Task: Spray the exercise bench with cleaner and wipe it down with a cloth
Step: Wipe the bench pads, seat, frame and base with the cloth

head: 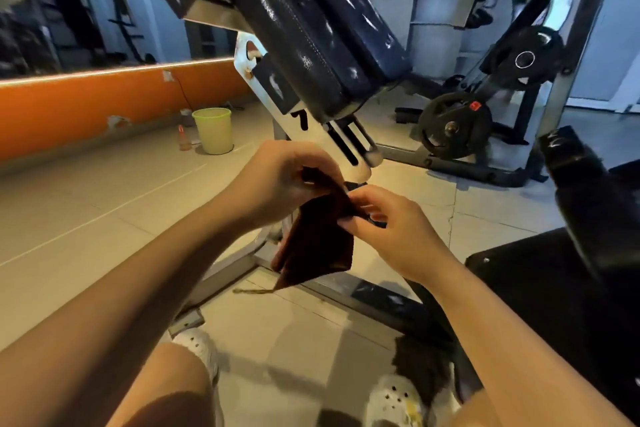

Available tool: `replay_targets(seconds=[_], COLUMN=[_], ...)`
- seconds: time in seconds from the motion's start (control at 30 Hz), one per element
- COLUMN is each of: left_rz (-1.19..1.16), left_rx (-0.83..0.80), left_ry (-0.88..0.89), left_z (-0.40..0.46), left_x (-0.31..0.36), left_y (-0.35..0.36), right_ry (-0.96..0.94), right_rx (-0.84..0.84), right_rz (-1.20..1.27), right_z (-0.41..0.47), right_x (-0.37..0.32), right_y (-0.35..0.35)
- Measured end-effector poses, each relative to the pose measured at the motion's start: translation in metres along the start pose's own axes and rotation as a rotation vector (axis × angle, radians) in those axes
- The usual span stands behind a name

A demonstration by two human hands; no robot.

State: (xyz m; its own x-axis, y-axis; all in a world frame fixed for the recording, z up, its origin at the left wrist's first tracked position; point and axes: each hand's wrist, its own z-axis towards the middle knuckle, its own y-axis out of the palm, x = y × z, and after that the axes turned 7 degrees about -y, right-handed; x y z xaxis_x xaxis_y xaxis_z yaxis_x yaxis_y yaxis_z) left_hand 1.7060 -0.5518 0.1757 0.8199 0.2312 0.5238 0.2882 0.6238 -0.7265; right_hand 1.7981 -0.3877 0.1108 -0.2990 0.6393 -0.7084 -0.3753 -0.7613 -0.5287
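A dark brown cloth [317,243] hangs in front of me, below the bench. My left hand [277,180] grips its upper edge with curled fingers. My right hand [391,218] pinches the cloth's right edge just beside it. The exercise bench's black padded backrest [311,28] slants overhead from upper left to centre, with wet streaks on it. Its white metal frame [311,135] runs down behind my hands. A black seat pad [540,291] lies at the right. A small orange spray bottle [184,139] stands on the floor at the left, far from both hands.
A pale green bucket [213,130] stands beside the bottle near the orange wall base [86,107]. A weight machine with black plates [453,125] fills the back right. The bench's floor bars [363,291] cross under my hands. My white shoes [394,402] stand on the tiled floor.
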Motion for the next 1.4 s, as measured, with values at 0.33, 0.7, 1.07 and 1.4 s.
replay_targets(seconds=[0.33,0.7,1.07,1.4], left_rz=[0.277,0.261,0.191,0.412], left_rx=[-0.044,-0.085,-0.020,0.022], left_ry=[-0.024,-0.038,0.043,0.052], left_z=[-0.035,-0.048,-0.068,-0.070], left_x=[0.013,-0.008,-0.019,-0.027], left_y=[0.026,0.033,0.026,0.021], right_ry=[0.014,0.063,0.061,0.012], right_rx=[-0.102,-0.134,-0.421,-0.283], right_rz=[0.066,0.105,-0.025,-0.473], right_z=[-0.042,-0.045,-0.047,-0.047], right_x=[-0.017,-0.021,-0.022,-0.013], right_y=[-0.017,-0.033,-0.019,-0.011])
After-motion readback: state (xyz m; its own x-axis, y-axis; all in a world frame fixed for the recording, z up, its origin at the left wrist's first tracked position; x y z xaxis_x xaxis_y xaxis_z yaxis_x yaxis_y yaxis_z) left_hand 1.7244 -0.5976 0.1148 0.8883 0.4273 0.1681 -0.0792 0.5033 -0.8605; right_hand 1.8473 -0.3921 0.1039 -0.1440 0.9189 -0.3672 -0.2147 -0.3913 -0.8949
